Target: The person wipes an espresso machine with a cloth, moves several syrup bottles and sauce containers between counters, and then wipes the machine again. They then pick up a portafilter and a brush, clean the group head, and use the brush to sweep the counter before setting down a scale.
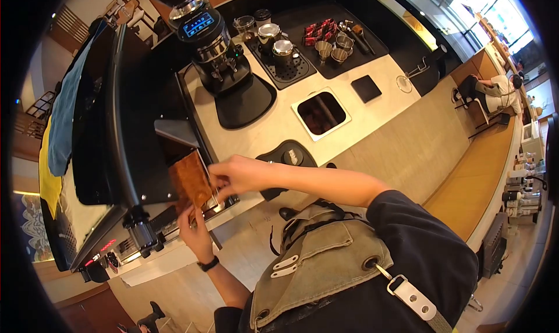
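A brown cloth (191, 178) with a soft-looking surface hangs between my hands, close to the black coffee machine (93, 129). My right hand (237, 174) reaches in from the right with bent fingers, gripping the cloth's right edge. Below it, my left hand (195, 235), with a dark band on the wrist, pinches the cloth's lower end. A pale thin edge shows beside the cloth near my right fingers; what it belongs to I cannot make out.
On the counter stand a coffee grinder (212, 47), a black drip tray (288, 68) with metal cups, and a square bin opening (320, 113). A dark mat (343, 65) holds small cups and brushes. Blue and yellow cloths lie on the machine. A person (495, 94) sits far right.
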`<state>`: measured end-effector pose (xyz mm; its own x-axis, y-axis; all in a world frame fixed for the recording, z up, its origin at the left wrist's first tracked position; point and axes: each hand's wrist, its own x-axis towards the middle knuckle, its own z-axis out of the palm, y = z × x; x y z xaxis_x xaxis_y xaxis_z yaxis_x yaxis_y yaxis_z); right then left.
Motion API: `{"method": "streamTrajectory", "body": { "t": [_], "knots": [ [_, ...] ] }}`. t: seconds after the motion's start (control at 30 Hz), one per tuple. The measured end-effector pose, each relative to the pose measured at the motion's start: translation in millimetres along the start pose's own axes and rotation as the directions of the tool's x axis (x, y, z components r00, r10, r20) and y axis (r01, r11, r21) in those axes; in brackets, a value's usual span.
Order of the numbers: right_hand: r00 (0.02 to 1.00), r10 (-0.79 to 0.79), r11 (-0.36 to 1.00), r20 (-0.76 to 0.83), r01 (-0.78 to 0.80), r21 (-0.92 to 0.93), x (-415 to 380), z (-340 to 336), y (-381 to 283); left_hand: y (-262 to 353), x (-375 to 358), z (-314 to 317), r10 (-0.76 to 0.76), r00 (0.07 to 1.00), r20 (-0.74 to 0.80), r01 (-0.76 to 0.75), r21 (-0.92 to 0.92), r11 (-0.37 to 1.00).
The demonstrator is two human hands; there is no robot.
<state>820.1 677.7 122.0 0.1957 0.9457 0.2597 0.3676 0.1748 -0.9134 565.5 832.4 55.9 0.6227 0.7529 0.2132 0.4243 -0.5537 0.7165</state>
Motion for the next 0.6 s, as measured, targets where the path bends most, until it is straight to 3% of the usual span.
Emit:
{"method": "streamTrajectory", "body": {
  "t": [0.03,0.1,0.17,0.23,0.33,0.43,0.47,0.53,0.6],
  "knots": [
    [0.998,0.038,0.999,0.055,-0.036,-0.037,-19,-21,-9,10,-7,0,0.049,0.999,-0.006,-0.049,-0.022,0.999],
    [0.997,-0.077,0.997,-0.002,0.077,-0.001,-62,-64,-3,41,-23,7,-0.008,0.984,-0.178,-0.011,-0.107,0.994],
    [0.998,-0.032,0.997,-0.044,0.029,-0.069,-102,-123,4,59,-35,14,-0.033,0.934,-0.356,-0.010,-0.118,0.993],
    [0.985,-0.033,0.991,-0.170,0.010,-0.134,-138,-181,21,77,-41,26,-0.008,0.847,-0.531,-0.022,-0.051,0.998],
    [0.917,0.125,0.980,-0.378,-0.174,-0.097,-191,-256,45,145,-27,68,-0.013,0.784,-0.620,-0.097,-0.144,0.985],
    [0.853,0.171,0.965,-0.493,-0.246,-0.091,-234,-312,67,231,38,152,0.287,0.838,-0.465,-0.460,-0.318,0.829],
    [0.842,0.200,0.959,-0.501,-0.273,-0.078,-248,-325,73,270,61,192,0.204,0.895,-0.397,-0.371,-0.408,0.834],
    [0.817,0.251,0.944,-0.519,-0.326,-0.057,-277,-344,84,354,123,260,0.290,0.957,-0.012,-0.254,-0.521,0.815],
    [0.792,0.279,0.937,-0.543,-0.349,-0.026,-300,-357,83,394,192,344,0.399,0.891,0.217,-0.273,-0.447,0.852]
  ]
}}
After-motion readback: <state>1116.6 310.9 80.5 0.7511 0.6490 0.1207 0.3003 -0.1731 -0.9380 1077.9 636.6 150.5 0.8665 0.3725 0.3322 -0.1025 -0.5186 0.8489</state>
